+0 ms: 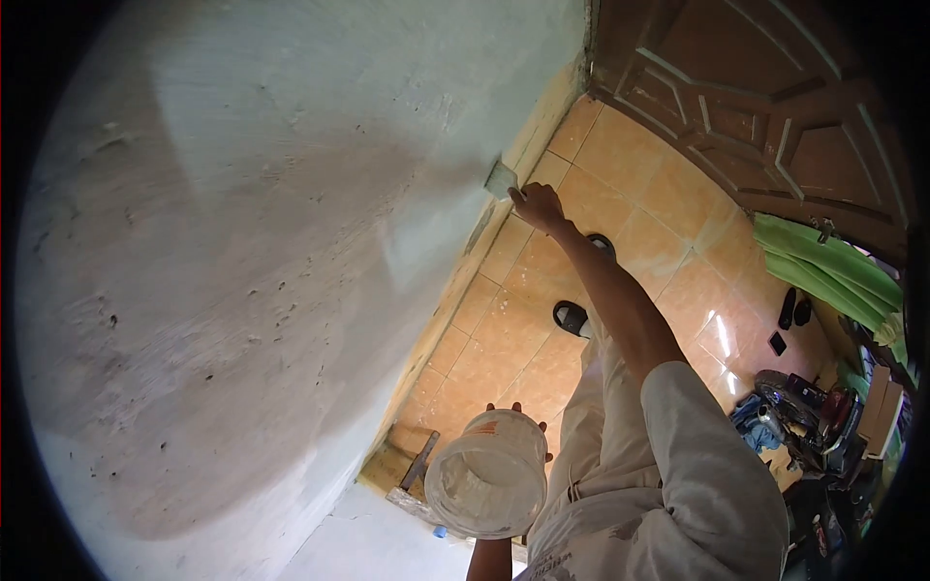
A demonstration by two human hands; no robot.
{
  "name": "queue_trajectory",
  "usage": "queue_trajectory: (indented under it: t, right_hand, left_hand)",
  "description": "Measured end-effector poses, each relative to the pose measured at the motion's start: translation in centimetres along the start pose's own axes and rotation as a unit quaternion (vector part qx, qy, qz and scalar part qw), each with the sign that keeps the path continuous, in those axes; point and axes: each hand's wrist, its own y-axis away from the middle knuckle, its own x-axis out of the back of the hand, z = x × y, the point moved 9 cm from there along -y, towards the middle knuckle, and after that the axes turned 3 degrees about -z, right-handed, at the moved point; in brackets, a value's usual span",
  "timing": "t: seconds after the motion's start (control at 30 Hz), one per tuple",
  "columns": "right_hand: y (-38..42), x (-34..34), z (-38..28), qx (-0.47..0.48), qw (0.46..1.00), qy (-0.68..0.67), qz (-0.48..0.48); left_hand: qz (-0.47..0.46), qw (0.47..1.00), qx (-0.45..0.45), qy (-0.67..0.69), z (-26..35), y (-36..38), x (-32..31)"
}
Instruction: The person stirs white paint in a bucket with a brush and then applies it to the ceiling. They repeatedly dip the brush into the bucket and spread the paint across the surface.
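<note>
My right hand [539, 207] is closed around the handle of a wide, flat paintbrush [502, 181]. The pale brush head rests against the bottom of the wall [291, 242], near a yellowish skirting strip [463, 266]. Lower down, a whitish plastic bucket [487, 474] is tilted so that its mouth faces me, its inside smeared with pale residue. My left hand [517, 408] grips the bucket from beneath, with fingertips showing past its far side; the palm is hidden. Pale blue-white and duller grey-brown patches, with small pits, cover the wall.
Orange floor tiles [523, 320] carry pale splashes. A brown panelled door [717, 87] stands at upper right, near a green cloth [823, 261]. A motorbike [814, 416] and clutter fill the right side. My feet are in dark sandals [570, 317].
</note>
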Motion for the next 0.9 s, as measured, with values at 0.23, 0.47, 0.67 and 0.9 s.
queue_trajectory:
  t: [0.23, 0.47, 0.67, 0.9]
  right_hand:
    - [5.2, 7.5, -8.5, 0.058, 0.995, -0.062, 0.044]
    - [9.9, 14.7, -17.1, 0.107, 0.988, -0.102, 0.041]
    - [15.0, 19.6, -20.7, 0.134, 0.981, -0.130, 0.063]
    - [29.0, 20.9, -16.3, 0.049, 0.990, -0.133, 0.014]
  left_hand:
    - [-0.052, 0.994, 0.038, 0.086, -1.5, 0.6, -3.6]
    - [-0.097, 0.994, 0.044, -0.036, -1.3, 2.0, -5.2]
    - [-0.176, 0.983, 0.056, 0.008, -1.7, 3.5, -7.8]
    - [-0.258, 0.965, 0.026, 0.037, 0.2, 6.5, -9.0]
